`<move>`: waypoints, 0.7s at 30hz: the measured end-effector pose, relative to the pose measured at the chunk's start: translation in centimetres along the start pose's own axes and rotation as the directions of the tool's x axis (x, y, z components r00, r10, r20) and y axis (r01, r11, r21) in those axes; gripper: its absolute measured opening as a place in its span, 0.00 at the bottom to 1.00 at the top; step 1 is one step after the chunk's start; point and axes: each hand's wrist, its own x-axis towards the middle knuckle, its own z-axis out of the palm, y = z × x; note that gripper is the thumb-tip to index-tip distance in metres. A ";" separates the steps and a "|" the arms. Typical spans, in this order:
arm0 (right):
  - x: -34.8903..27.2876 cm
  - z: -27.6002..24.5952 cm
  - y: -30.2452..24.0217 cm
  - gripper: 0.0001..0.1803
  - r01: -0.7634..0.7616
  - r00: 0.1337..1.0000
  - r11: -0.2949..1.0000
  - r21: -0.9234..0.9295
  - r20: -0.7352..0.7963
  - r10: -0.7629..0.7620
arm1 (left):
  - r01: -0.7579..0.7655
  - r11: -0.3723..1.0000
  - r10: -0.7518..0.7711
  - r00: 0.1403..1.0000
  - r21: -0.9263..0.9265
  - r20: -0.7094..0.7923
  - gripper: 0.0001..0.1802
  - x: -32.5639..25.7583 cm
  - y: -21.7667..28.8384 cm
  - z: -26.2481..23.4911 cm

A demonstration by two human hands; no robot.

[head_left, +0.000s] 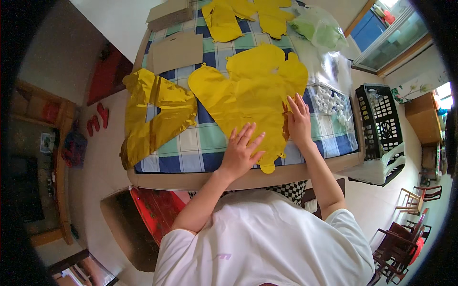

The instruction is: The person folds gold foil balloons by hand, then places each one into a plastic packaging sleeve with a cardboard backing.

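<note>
A large yellow foil balloon (253,95), flat and uninflated, lies spread on a plaid cloth (191,152) over the table. My left hand (242,150) rests on its near left part, fingers spread. At its right edge, my right hand (299,121) lies flat with the fingers stretched; the foil there is crumpled and darker gold. To the left, a shinier gold foil balloon (160,112) with an opening in its middle lies flat, partly hanging past the table's left edge.
Toward the far side are more yellow foil balloons (224,26), cardboard sheets (177,52) and a cardboard stack (169,15). At right lie clear plastic bags (331,71), small white pieces (330,102) and a greenish bag (315,26). A black crate (381,119) stands beside the table.
</note>
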 end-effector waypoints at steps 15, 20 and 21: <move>20.4 8.4 -2.0 0.24 0.219 0.954 0.971 0.099 0.188 -0.234 | 0.040 0.973 -0.022 0.996 0.227 -0.082 0.19 16.9 -16.5 -6.5; 26.8 14.6 -2.5 0.22 0.315 0.918 0.949 -0.011 0.257 -0.301 | 0.097 0.975 -0.090 0.995 0.201 -0.041 0.18 23.5 -22.5 -4.7; 27.6 15.6 -1.9 0.22 0.320 0.918 0.947 -0.024 0.253 -0.304 | 0.090 0.977 -0.081 0.995 0.195 -0.051 0.18 24.8 -22.8 -3.9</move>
